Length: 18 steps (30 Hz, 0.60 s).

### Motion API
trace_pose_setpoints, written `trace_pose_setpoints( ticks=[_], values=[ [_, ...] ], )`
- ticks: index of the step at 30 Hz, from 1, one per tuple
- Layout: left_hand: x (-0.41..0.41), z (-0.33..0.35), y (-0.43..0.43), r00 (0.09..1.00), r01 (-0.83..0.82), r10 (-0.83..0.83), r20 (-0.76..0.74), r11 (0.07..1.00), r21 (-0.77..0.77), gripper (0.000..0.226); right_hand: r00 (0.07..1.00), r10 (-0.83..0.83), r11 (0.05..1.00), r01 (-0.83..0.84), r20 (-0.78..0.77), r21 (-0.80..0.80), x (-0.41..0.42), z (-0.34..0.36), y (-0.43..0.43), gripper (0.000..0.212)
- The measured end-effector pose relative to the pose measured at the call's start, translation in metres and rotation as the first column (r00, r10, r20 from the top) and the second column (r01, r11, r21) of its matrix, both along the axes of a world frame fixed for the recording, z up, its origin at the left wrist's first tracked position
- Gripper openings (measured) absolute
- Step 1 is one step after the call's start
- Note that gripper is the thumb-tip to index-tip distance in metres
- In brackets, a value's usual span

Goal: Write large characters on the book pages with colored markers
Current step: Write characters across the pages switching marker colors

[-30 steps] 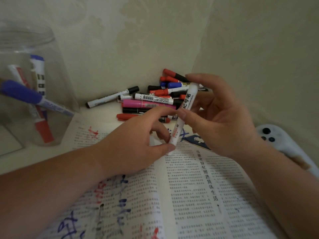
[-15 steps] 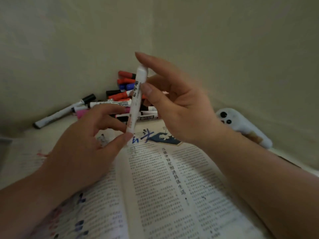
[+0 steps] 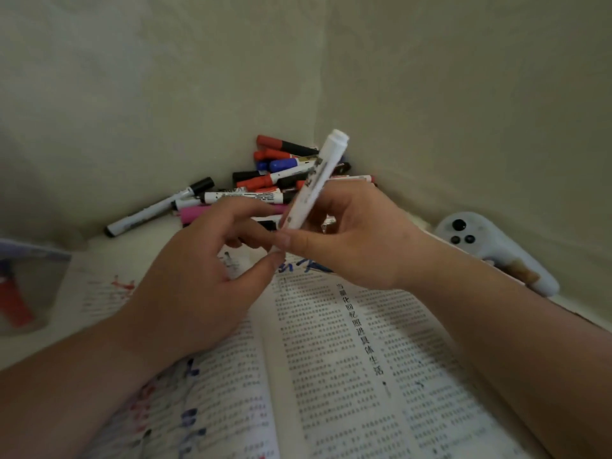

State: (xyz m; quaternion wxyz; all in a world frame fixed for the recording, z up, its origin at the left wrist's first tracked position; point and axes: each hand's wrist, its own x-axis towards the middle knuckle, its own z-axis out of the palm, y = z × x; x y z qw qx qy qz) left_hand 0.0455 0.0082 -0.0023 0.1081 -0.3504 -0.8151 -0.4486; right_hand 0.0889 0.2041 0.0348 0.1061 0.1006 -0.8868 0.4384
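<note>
— What sat at the far left?

— A clear jar [image 3: 31,286], cut off by the frame edge and blurred. A red marker [image 3: 15,301] inside it showed only as a smear.

— And the left hand?

— The left hand [image 3: 198,276] hung above the open book [image 3: 331,376], thumb and forefinger curled in to pinch the lower end of the white marker [image 3: 313,185]. That end was buried among the fingertips, so I couldn't tell whether it was capped.

— Which way did the marker lie?

— Its long axis ran steeply from lower left to upper right. The flat top end pointed up and away toward the wall corner, above the pile of markers [image 3: 265,182], which both hands partly hid. The print on the barrel was unreadable.

— The right hand?

— The right hand [image 3: 357,240] gripped the lower half of the barrel, thumb in front and fingers wrapped behind.

— Farthest right?

— A pale device [image 3: 496,250] with dark round dots lay beside the book, beyond the right forearm.
</note>
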Motion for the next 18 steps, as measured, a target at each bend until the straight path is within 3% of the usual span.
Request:
trace_pose_setpoints(
  ticks=[1,3,5,6,10,18],
  values=[
    [-0.001,-0.001,0.000,1.000,0.002,-0.002,-0.002,1.000,0.012,0.041,0.999,-0.006,1.000,0.006,0.052,-0.005,-0.001,0.001,0.002,0.011],
    [-0.004,-0.004,0.001,1.000,-0.010,0.010,-0.001,1.000,0.008,0.037,0.993,-0.072,0.967,0.093,0.092,-0.236,-0.004,0.002,0.008,0.006],
    [-0.008,-0.005,0.000,0.999,-0.044,0.044,-0.001,0.999,0.002,0.033,0.980,-0.188,0.837,0.194,0.065,-0.511,-0.009,0.005,0.020,0.013],
    [-0.009,-0.006,0.000,0.998,-0.059,0.059,0.002,0.998,0.009,0.031,0.971,-0.229,0.817,0.227,0.064,-0.530,-0.012,0.005,0.026,0.014],
    [-0.010,-0.005,-0.001,0.996,-0.083,0.082,0.027,0.996,0.045,0.025,0.938,-0.255,0.929,0.304,0.235,-0.208,-0.020,-0.011,0.034,0.009],
    [-0.010,-0.004,-0.002,0.998,-0.057,0.057,-0.021,0.998,0.002,0.024,0.939,-0.232,0.966,0.254,0.252,-0.056,-0.022,-0.011,0.027,0.003]
  ],
)
